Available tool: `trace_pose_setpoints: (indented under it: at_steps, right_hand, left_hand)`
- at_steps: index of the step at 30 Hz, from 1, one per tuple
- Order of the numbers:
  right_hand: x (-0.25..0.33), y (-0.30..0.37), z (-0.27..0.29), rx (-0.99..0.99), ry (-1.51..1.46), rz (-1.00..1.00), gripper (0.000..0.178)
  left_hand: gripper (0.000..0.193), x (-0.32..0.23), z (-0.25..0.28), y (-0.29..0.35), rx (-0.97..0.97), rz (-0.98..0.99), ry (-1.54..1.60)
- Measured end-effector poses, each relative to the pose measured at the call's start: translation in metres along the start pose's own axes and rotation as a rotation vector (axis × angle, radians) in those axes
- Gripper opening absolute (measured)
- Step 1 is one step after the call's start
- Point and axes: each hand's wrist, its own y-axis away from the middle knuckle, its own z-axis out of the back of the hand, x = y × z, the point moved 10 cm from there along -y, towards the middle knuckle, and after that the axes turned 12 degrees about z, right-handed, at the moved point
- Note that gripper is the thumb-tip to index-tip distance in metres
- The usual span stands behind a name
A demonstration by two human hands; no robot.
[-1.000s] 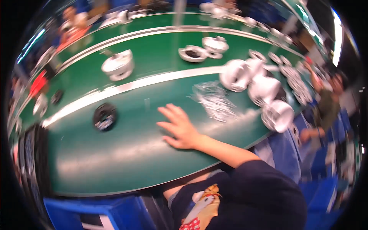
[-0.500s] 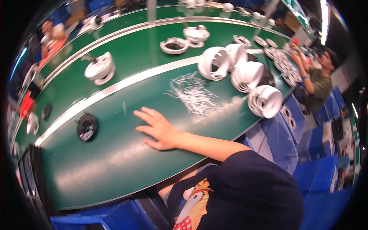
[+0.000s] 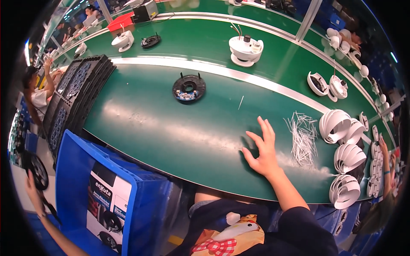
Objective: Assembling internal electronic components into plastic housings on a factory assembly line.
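Observation:
At the far left edge, past a blue bin, my left hand (image 3: 32, 193) is closed on a black ring-shaped part (image 3: 37, 171); its fingers are partly hidden. My right hand (image 3: 265, 154), fingers spread and holding nothing, hovers over or rests on the green table (image 3: 171, 136). Ahead and to its left lies a round black base (image 3: 188, 88) with a small circuit board and two upright prongs. One thin white strip (image 3: 241, 103) is nearest the fingertips. To the right of that hand is a loose pile of white strips (image 3: 302, 141).
Black trays (image 3: 81, 87) with circuit boards are stacked at the left, above the blue bin (image 3: 96, 149). White curved shells (image 3: 348, 158) crowd the right end. White domed units (image 3: 245, 50) stand on the far green belt (image 3: 192, 38). Co-workers sit at both sides.
The view has swung left, bringing the trays, the blue bin and my left hand with the black ring into sight. My right hand stays open, fingers spread.

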Motion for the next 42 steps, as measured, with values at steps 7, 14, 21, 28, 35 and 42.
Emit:
trace_pose_setpoints:
  at_steps: [7,14,21,28,35,42]
  right_hand:
    - [-0.024,0.016,0.004,0.046,0.054,-0.054,0.040]
    - [-0.022,0.014,0.007,0.044,0.059,-0.065,0.045]
    - [-0.010,0.011,-0.006,0.131,0.119,-0.014,0.046]
    - [-0.005,0.014,-0.001,0.182,0.199,0.040,0.045]
    - [-0.003,0.017,-0.008,0.237,0.157,0.046,0.039]
    - [-0.012,0.023,-0.014,0.245,0.160,0.058,0.036]
  left_hand:
    - [0.029,-0.441,-0.203,0.014,0.509,-0.174,0.421]
    - [0.051,-0.479,-0.373,-0.005,0.401,-0.134,0.181]
    - [0.076,-0.464,-0.372,0.004,0.328,-0.292,0.137]
    - [0.041,-0.284,-0.138,0.027,-0.157,-0.247,0.048]
    - [0.083,0.113,-0.182,0.263,0.398,0.754,-0.211]
    - [0.092,0.189,-0.135,0.317,0.296,1.050,-0.346]
